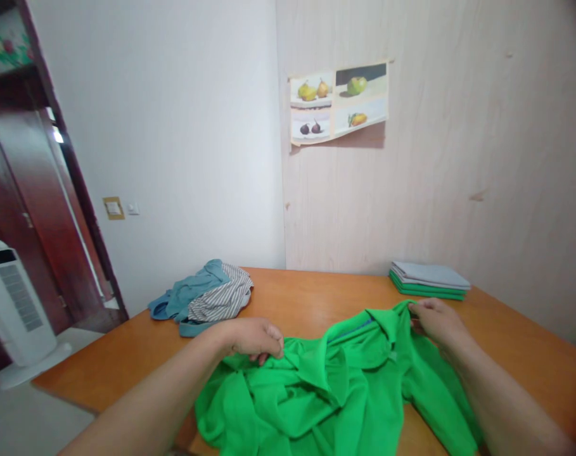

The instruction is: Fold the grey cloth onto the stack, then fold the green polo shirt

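A bright green collared shirt (pixel 364 392) hangs between my two hands, low over the table's near side. My left hand (pixel 256 340) pinches it near the left shoulder, where the cloth bunches in folds. At the other shoulder my right hand (pixel 435 320) grips the fabric between thumb and fingers. The collar stands partly up in the middle, with a strip of blue showing inside the neck. One sleeve drapes down on the right, below my right forearm. The shirt's lower part runs out of the picture.
On the orange-brown table (pixel 307 297), a loose heap of teal and striped clothes (pixel 211 294) lies at the back left. A neat stack of folded grey and green clothes (pixel 430 280) sits at the back right. Walls border the table behind; a white tower appliance (pixel 19 310) stands left.
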### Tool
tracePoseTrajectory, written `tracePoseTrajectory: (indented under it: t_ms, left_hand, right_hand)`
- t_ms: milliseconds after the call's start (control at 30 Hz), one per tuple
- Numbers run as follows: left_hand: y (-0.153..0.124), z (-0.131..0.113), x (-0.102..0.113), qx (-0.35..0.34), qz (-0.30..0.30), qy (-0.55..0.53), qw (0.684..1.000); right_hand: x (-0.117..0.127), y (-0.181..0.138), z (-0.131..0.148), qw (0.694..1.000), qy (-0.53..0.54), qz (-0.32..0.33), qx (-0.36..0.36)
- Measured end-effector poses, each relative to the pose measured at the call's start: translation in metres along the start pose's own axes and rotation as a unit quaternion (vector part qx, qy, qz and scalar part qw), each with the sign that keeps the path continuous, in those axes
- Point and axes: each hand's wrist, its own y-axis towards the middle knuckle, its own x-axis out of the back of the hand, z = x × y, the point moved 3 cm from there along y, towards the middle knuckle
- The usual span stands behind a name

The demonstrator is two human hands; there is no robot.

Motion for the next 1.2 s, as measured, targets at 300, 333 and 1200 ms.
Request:
tracePoseTrajectory:
  t_ms: [300,333,1200]
  left_hand:
    - [0.020,-0.011,0.069,-0.048,-0.392,-0.152,0.906]
    - [0.025,-0.008,0.073,-0.051,-0.409,-0.148,0.899]
    - [0.027,0.046,-0.033,-0.016,-0.315,0.237,0.919]
  right_hand:
    - [-0.006,-0.010,0.016,0.992,0.121,0.016,0.038]
    - [-0.010,-0.013,0.020,0.988,0.141,0.037,0.055]
    - [-0.023,-0.022,-0.016,0.922,-0.321,0.207,0.063]
